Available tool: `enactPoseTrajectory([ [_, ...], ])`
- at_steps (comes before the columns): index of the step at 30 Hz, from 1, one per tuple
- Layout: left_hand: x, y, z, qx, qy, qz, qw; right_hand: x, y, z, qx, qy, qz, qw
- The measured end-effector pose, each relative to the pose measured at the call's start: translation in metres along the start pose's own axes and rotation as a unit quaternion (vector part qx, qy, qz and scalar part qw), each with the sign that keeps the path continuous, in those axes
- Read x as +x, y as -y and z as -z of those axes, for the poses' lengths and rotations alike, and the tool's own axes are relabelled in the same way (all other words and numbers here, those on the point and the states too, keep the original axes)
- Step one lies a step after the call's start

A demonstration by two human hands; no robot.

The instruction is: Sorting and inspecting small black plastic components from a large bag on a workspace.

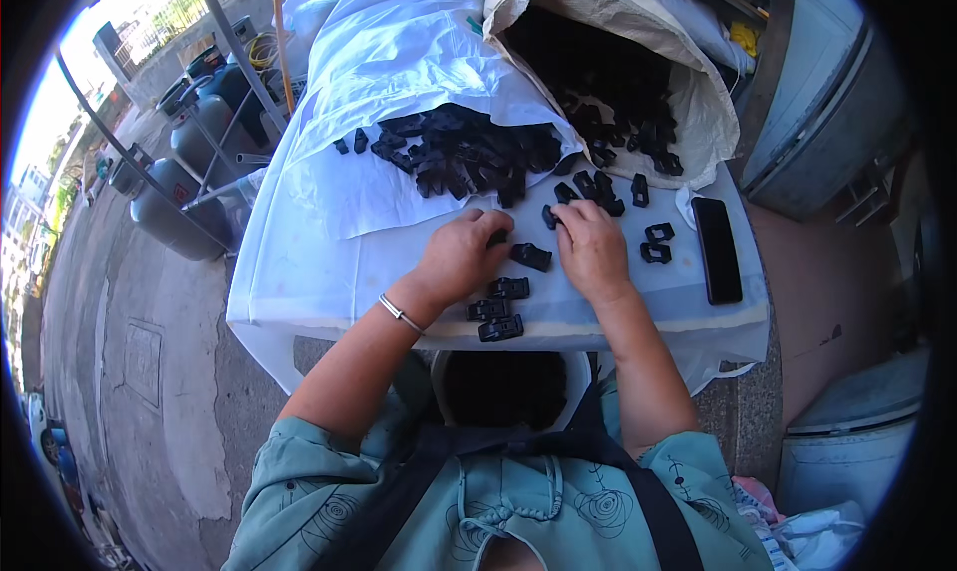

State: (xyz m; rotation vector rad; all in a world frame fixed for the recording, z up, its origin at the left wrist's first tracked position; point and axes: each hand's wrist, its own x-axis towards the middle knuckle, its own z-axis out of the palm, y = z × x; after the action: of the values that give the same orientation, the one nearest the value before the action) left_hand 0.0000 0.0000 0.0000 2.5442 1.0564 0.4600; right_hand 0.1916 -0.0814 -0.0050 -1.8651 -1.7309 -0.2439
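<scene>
Both my hands are over a table covered in white sheeting (299, 282). My left hand (467, 257) has its fingers curled around a small black plastic part (496, 238), mostly hidden by them. The fingers of my right hand (592, 247) pinch another black plastic part (550, 216) by its edge. Between the hands lies a loose black part (531, 257). Closer to me, several black parts (500, 327) sit grouped near the table's front edge. A white sack (389, 63) spills a heap of black parts (469, 152) just beyond my left hand.
A beige sack (713, 123) at the back right also holds black parts. A dark phone (717, 252) lies on the right, beside a few loose parts (656, 244). Below the front edge stands a white bucket (439, 382) with dark contents. Grey gas cylinders (179, 212) stand left.
</scene>
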Motion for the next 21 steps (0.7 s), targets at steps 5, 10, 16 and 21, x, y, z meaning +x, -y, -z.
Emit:
enactPoseTrajectory([
  [5,0.000,0.015,-0.007,-0.121,-0.102,-0.111,0.981,-0.010,-0.008,0.002,0.120,0.030,-0.022,0.992],
  [10,-0.003,0.017,-0.011,-0.116,-0.112,-0.113,0.980,-0.014,-0.008,0.006,0.122,0.059,0.087,0.987],
  [16,-0.008,0.014,-0.002,-0.171,-0.024,-0.082,0.982,-0.014,0.009,0.014,0.263,0.118,0.073,0.955],
  [21,-0.008,0.019,-0.010,-0.227,-0.021,-0.082,0.970,-0.009,0.020,-0.009,0.230,0.032,0.151,0.961],
])
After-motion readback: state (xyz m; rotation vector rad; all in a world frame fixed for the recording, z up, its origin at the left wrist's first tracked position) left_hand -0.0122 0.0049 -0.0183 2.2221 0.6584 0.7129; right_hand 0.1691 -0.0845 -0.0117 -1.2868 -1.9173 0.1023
